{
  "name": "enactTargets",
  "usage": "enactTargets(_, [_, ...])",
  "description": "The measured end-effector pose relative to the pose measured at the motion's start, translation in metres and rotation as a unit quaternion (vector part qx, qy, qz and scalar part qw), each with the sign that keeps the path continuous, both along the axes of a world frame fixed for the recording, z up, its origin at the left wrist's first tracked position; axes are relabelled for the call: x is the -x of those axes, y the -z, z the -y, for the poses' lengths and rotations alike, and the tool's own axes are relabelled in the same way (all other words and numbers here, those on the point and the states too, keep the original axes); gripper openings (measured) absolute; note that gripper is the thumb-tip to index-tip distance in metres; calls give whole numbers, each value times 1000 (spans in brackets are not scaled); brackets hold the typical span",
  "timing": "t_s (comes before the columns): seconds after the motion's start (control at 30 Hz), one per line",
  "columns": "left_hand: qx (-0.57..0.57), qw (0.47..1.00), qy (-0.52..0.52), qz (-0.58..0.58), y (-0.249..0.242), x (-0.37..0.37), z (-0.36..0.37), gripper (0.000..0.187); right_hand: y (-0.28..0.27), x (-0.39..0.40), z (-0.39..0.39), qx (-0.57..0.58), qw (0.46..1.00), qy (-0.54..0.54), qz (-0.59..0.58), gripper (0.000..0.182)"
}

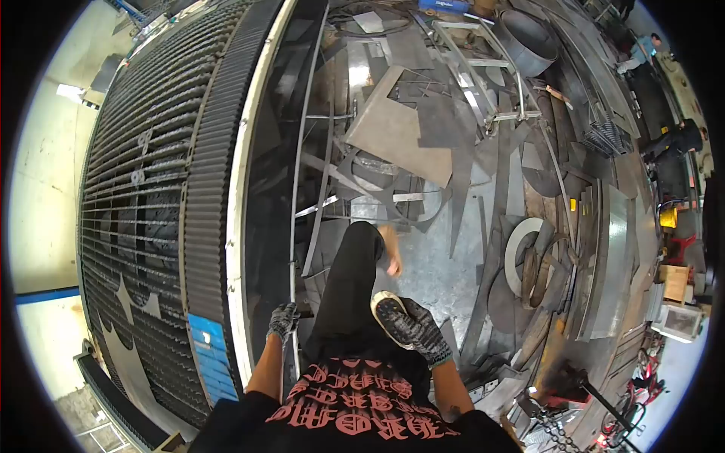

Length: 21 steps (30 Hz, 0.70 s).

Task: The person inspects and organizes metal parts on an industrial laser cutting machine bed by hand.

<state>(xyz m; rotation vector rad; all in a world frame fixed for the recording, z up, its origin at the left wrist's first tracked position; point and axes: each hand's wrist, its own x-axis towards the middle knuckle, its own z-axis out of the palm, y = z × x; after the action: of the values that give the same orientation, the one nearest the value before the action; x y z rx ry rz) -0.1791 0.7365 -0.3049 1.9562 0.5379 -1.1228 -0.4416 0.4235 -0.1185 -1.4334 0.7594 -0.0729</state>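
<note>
My left hand (pixel 285 321), in a grey knitted glove, is closed beside the long metal rail; a small dark piece (pixel 303 310) shows at its fingers, too unclear to name. In a matching glove, my right hand (pixel 427 336) grips a shoe (pixel 389 318) with a cream rim and a dark, dotted surface. Above the shoe, bare skin of a foot or ankle (pixel 391 253) shows past my bent knee (pixel 361 241) in dark trousers.
A slatted metal bed (pixel 151 181) fills the left, behind a white beam (pixel 240 189). Sheet-metal offcuts (pixel 408 128), a ladder-like frame (pixel 483 64) and rings (pixel 521 249) lie ahead and right. People (pixel 646 49) are at the far right.
</note>
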Motion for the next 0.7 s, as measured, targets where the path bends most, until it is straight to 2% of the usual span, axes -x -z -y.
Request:
enactTargets(0.03, [-30, 996, 77, -36, 13, -10, 29, 24, 7, -2, 18, 2, 1000, -1, -5, 39])
enactTargets(0.07, [0, 989, 118, -94, 46, -27, 47, 25, 19, 1, 35, -36, 997, 60, 8, 38])
enactTargets(0.1, [11, 989, 113, -91, 84, -41, 68, 25, 30, -4, 61, -71, 990, 120, 25, 36])
enactTargets(0.13, [42, 958, 285, 13, 126, -52, 87, 27, 30, -17, 95, -73, 992, 100, 16, 37])
enactTargets(0.17, [15, 945, 325, 28, 132, -65, 127, 29, 28, -32, 126, -74, 994, 83, 6, 37])
enactTargets(0.2, [-17, 946, 324, 22, 134, -80, 176, 31, 38, -46, 160, 0, 999, 23, -26, 39])
enactTargets(0.23, [-37, 950, 311, 13, 137, -94, 227, 33, 69, -51, 197, 261, 960, -105, 4, 39])
enactTargets(0.27, [-58, 953, 296, 8, 139, -111, 279, 35, 75, -70, 236, 127, 990, -40, -35, 35])
enactTargets(0.3, [-68, 955, 288, 8, 144, -130, 325, 37, 75, -89, 265, -23, 997, 25, -75, 32])
enactTargets(0.33, [-63, 962, 266, 11, 146, -150, 370, 40, 87, -99, 296, -131, 989, 37, -61, 33])
enactTargets(0.37, [-39, 972, 233, 11, 137, -167, 419, 42, 137, -84, 325, -62, 987, -29, -142, 35])
enactTargets(0.43, [153, 984, 81, -32, -23, -195, 547, 41, 89, -98, 383, 144, 960, -157, -183, 30])
enactTargets(0.47, [204, 973, 98, -39, -37, -214, 582, 42, 91, -97, 401, -42, 975, -5, -216, 30])
enactTargets(0.5, [256, 959, 114, -48, -52, -233, 617, 44, 111, -83, 417, -225, 934, 144, -236, 30])
enactTargets(0.53, [274, 948, 164, -8, -70, -254, 648, 43, 156, -54, 432, -365, 877, 287, -122, 33])
enactTargets(0.57, [291, 932, 214, 33, -91, -274, 677, 42, 196, -26, 443, -487, 770, 412, -3, 38])
enactTargets(0.63, [319, 932, 168, 30, -109, -309, 721, 39, 212, -8, 464, -579, 518, 615, 137, 48])
enactTargets(0.67, [297, 940, 166, 36, -105, -327, 742, 38, 205, -13, 479, -522, 609, 593, 67, 49])
enactTargets(0.7, [274, 947, 162, 41, -95, -347, 760, 38, 190, -33, 497, -357, 807, 446, -152, 50])
